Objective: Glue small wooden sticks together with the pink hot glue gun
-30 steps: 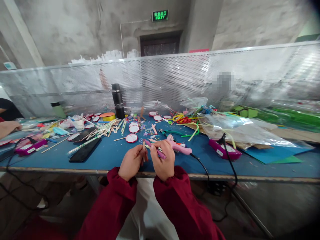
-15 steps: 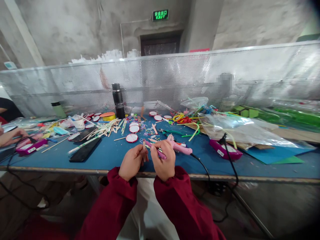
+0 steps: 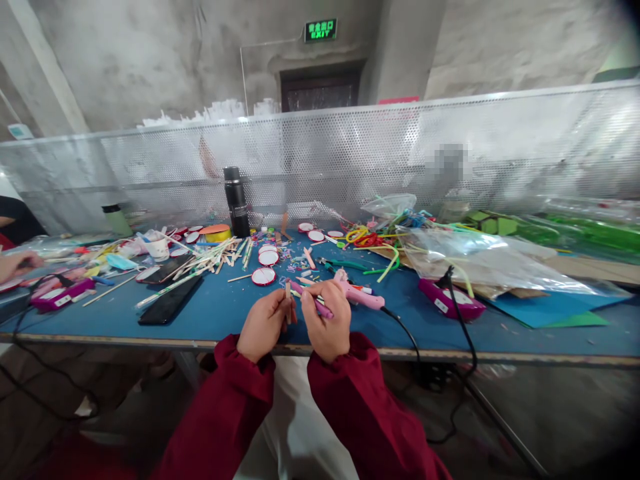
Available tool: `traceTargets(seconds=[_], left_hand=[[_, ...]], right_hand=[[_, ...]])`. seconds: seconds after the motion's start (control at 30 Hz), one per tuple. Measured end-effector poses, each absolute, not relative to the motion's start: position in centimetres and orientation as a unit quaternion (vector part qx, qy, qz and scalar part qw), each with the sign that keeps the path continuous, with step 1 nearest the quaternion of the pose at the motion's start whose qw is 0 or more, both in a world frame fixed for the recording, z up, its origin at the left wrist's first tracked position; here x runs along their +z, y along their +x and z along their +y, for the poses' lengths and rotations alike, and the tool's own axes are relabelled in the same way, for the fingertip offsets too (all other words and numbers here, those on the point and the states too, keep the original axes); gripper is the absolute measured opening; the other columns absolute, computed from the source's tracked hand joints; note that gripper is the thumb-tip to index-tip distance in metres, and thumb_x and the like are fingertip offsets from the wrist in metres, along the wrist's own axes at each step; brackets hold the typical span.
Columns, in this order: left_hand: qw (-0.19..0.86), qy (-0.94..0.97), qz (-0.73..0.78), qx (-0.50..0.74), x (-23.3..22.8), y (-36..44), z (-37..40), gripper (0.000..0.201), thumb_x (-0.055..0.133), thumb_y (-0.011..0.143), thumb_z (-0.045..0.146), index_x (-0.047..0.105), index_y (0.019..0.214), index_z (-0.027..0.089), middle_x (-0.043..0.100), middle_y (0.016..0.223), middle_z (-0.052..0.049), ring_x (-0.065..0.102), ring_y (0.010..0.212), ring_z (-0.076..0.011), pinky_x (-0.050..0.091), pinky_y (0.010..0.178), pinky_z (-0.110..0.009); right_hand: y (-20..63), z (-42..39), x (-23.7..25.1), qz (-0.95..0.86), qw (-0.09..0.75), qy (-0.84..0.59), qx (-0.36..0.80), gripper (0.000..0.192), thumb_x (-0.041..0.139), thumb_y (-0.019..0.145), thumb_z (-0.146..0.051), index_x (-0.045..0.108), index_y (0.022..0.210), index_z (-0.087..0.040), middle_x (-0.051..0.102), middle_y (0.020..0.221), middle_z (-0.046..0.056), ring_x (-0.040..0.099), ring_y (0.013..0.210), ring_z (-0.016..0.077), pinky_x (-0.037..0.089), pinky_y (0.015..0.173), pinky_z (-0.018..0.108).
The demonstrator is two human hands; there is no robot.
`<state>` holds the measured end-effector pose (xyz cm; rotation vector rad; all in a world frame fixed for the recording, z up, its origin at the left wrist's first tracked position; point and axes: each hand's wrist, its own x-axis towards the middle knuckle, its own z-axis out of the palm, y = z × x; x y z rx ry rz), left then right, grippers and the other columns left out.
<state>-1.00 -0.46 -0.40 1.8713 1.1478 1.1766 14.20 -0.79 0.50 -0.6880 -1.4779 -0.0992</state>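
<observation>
Two pinches left of the glue gun (image 3: 365, 297), left hand (image 3: 264, 323) on a stick (image 3: 288, 291), right hand (image 3: 331, 316) on a pen (image 3: 323, 309), look like marking from my end, wanting steadiness next.

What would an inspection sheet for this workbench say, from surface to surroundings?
Surface: blue tabletop, cluttered towards the back.
Things in hand: wooden stick; purple pen-like tool.
Clutter: loose wooden sticks, red-rimmed white discs, black phone, black flask, pink corded tool resembling a glue gun.
Hands: left hand pinches the wooden stick; right hand holds the purple pen-like tool.
Cables: black cord from the pink corded tool over the front edge; other black cords at both purple boxes.
Surroundings: perforated metal screen, lit exit sign, co-worker's hand at far left.
</observation>
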Motion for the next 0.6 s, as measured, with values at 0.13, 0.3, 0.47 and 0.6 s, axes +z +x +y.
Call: traceTargets(seconds=[0.13, 0.3, 0.47, 0.6], left_hand=[[0.321, 0.713, 0.434, 0.447, -0.4, -0.95, -0.49, 0.036, 0.045, 0.105, 0.046, 0.056, 0.082, 0.02, 0.063, 0.07, 0.002, 0.054, 0.054, -0.0119, 0.04, 0.054, -0.025], [0.315, 0.714, 0.439, 0.446, -0.43, -0.93, -0.49, 0.037, 0.045, 0.105, 0.047, 0.056, 0.082, 0.02, 0.064, 0.07, 0.002, 0.054, 0.054, -0.0118, 0.039, 0.055, -0.025], [0.316, 0.713, 0.436, 0.448, -0.42, -0.96, -0.48, 0.036, 0.044, 0.105, 0.045, 0.056, 0.083, 0.02, 0.064, 0.07, 0.002, 0.054, 0.054, -0.0117, 0.039, 0.054, -0.025], [0.313, 0.714, 0.438, 0.448, -0.35, -0.95, -0.47, 0.036, 0.045, 0.105, 0.044, 0.056, 0.082, 0.02, 0.063, 0.069, 0.002, 0.053, 0.054, -0.0116, 0.039, 0.055, -0.025]], right_hand=[[14.2, -0.76, 0.46, -0.657, 0.685, -0.312, -0.041, 0.017, 0.058, 0.096, -0.013, 0.059, 0.082, -0.024, 0.066, 0.076, -0.001, 0.061, 0.075, 0.0177, 0.047, 0.077, 0.037], [14.12, -0.69, 0.39, -0.663, 0.684, -0.302, -0.04, 0.018, 0.059, 0.095, -0.013, 0.059, 0.08, -0.024, 0.065, 0.074, -0.002, 0.06, 0.073, 0.0173, 0.046, 0.076, 0.037], [14.1, -0.68, 0.41, -0.656, 0.687, -0.31, -0.045, 0.018, 0.058, 0.096, -0.014, 0.059, 0.081, -0.024, 0.066, 0.075, -0.001, 0.061, 0.074, 0.0176, 0.047, 0.077, 0.037], [14.12, -0.71, 0.4, -0.66, 0.683, -0.309, -0.044, 0.019, 0.058, 0.095, -0.014, 0.058, 0.08, -0.024, 0.065, 0.073, -0.002, 0.06, 0.072, 0.0174, 0.046, 0.077, 0.037]])
